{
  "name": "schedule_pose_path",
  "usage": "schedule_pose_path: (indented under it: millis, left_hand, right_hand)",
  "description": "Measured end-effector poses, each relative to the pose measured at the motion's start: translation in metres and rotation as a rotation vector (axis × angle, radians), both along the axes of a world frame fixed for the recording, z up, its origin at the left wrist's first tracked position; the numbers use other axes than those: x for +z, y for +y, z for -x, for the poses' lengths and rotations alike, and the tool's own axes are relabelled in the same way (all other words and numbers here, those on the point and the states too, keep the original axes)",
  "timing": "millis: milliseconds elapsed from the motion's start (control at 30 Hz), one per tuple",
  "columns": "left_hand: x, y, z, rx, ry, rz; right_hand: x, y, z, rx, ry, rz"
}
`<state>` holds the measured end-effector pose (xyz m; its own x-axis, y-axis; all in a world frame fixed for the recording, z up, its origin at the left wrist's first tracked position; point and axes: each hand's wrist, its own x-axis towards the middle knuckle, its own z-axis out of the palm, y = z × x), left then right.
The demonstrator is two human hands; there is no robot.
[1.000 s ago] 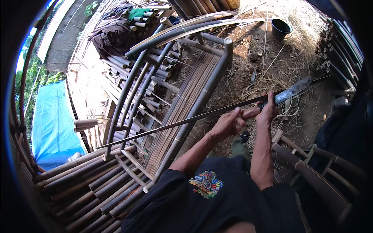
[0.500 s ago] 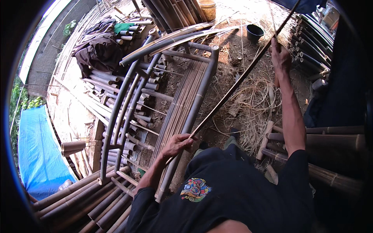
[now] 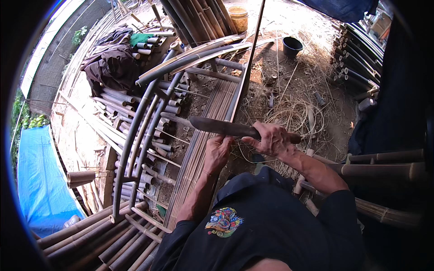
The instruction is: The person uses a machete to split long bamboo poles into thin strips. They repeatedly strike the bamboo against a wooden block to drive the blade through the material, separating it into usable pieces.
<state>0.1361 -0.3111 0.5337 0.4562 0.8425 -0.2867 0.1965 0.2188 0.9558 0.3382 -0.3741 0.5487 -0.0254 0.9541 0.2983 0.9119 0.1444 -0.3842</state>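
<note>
Brown-handled knife [image 3: 217, 126] crosses a long, thin strip [image 3: 256, 34] near the centre of the frame

Right hand [image 3: 273, 141] has its fingers wrapped around the handle, right of centre, with the blade lying flat across the picture and its tip to the left; left hand [image 3: 218, 153] pinches narrowly at the strip just below the blade, though whether the edge touches the strip I cannot tell; the strip runs up out of the top edge, passing over the chair [image 3: 192, 165]; pale shavings [image 3: 294, 113] litter the ground right of centre, a black bucket [image 3: 292, 47] stands at upper right, a yellow bucket [image 3: 238, 20] at top centre, and a blue tarp [image 3: 45, 176] spreads at lower left
</note>
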Motion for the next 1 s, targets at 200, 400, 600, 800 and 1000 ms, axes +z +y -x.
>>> schedule_pose_path:
  millis: [200,400,600,800,1000]
  left_hand:
    - [0.008,-0.01,-0.009,0.11,0.024,-0.112]
    - [0.008,-0.018,-0.007,0.124,0.029,-0.088]
    - [-0.003,-0.04,0.012,0.106,0.042,-0.109]
    - [-0.02,-0.073,0.053,0.029,0.146,-0.153]
    - [-0.048,-0.117,0.125,0.032,0.305,-0.264]
  right_hand:
    - [0.004,0.025,-0.016,-0.091,0.118,0.1]
    - [-0.006,0.049,-0.041,-0.08,0.125,0.025]
    - [-0.004,0.058,-0.07,-0.08,-0.003,-0.042]
    - [0.01,0.099,-0.154,-0.363,0.002,0.039]
    - [0.045,0.121,-0.245,-0.568,-0.125,-0.042]
